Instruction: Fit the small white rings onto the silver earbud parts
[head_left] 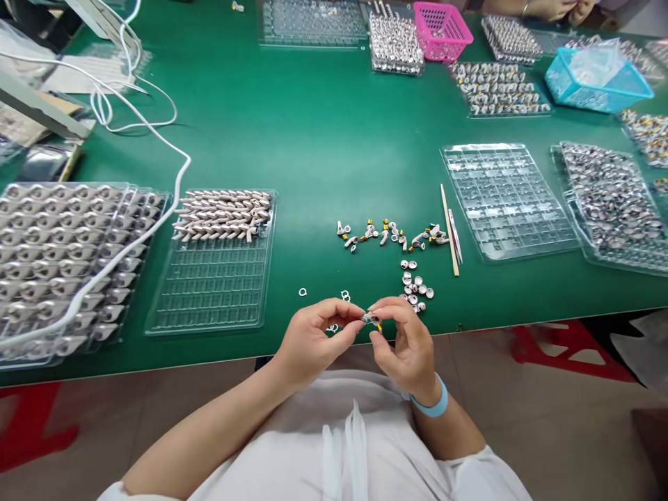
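My left hand (313,337) and my right hand (404,341) meet at the near edge of the green table (323,139). Both pinch one small white earbud part (371,320) with a yellow tip between their fingertips. Just beyond the hands lie a cluster of small round caps (415,287), a few tiny white rings (303,292), and a row of loose earbud shells with yellow bits (389,234). A wooden stick (449,240) and tweezers (456,236) lie to the right of that row.
A half-filled clear tray (213,271) sits left of centre, stacked full trays (62,257) and a white cable (130,236) further left. An empty clear tray (506,198) and filled trays (613,202) lie right. Pink basket (442,31), blue basket (598,80), another person's hands (558,8) at the far edge.
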Available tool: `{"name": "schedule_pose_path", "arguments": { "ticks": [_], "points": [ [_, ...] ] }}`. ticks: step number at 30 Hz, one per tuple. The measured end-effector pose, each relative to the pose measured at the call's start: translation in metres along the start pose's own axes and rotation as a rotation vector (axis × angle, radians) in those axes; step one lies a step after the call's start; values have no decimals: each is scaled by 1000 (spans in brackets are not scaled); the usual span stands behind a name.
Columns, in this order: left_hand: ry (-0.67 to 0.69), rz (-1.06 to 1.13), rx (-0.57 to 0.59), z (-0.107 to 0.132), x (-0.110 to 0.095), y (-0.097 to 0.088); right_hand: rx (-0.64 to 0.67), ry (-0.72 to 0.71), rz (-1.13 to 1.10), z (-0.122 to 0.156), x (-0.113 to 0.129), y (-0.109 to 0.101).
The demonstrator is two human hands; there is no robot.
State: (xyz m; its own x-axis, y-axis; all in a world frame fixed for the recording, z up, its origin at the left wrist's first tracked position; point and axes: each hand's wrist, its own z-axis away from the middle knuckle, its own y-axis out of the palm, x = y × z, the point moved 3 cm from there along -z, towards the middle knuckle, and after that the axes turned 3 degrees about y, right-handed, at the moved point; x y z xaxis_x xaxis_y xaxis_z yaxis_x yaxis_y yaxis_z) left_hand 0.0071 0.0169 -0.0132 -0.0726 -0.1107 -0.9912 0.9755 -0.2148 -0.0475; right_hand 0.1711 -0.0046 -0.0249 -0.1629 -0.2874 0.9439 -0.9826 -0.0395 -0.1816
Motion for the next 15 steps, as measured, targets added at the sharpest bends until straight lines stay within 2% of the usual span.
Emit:
{"name": "schedule_pose_path", "arguments": {
  "ticks": [4, 9, 12, 15],
  "points": [
    [290, -268, -4, 3, -7, 0, 52, -20, 51, -4, 3, 2],
    [583, -448, -53, 7, -13, 4, 39, -44, 137, -8, 2, 4],
    [710, -528, -117, 8, -14, 7, 25, -42, 134, -8, 2, 6],
    [745, -552, -158, 9, -15, 9, 12, -38, 118, -6, 0, 8]
  ]
}}
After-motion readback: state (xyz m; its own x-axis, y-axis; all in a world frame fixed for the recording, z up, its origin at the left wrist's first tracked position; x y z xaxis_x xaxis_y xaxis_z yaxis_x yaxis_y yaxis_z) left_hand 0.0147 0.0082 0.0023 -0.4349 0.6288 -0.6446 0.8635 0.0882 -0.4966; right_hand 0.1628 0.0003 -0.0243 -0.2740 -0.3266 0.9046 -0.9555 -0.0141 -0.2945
